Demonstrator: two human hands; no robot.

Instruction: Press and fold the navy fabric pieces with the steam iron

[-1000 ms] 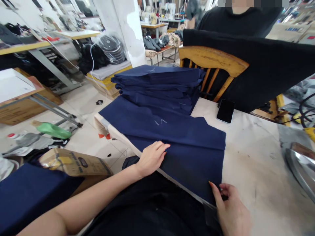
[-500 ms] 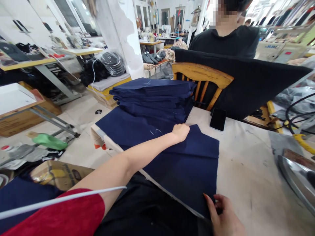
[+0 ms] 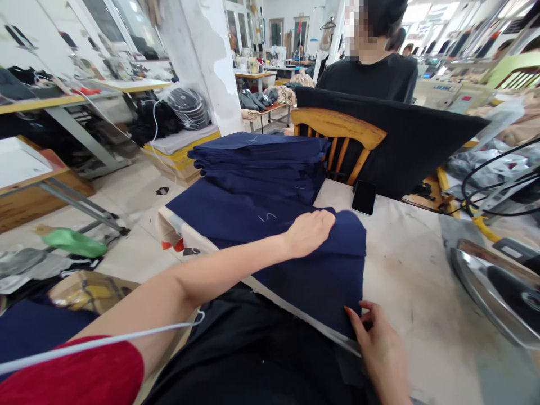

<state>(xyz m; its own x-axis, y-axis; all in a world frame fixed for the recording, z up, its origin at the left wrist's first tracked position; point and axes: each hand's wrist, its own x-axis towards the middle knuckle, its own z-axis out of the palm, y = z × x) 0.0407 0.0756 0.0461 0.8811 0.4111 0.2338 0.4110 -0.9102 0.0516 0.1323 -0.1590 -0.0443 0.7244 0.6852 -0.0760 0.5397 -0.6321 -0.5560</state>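
A navy fabric piece lies on the cloth-covered table, its upper part folded over. My left hand is closed on the fabric near its far right corner, knuckles up. At the near right corner, my right hand pinches the fabric's edge between thumb and fingers. Behind them rises a folded stack of navy fabric, with chalk marks on the top layer and on a lower layer nearer me.
A phone lies near the table's far edge. On the right stands an iron with black cables behind it. Beyond the table are a wooden chair draped in black cloth and a seated person in black.
My left hand has moved slightly right and nearer with the fabric, whose far right corner now looks rounded and lifted. The view has shifted, bringing more of the iron into sight.
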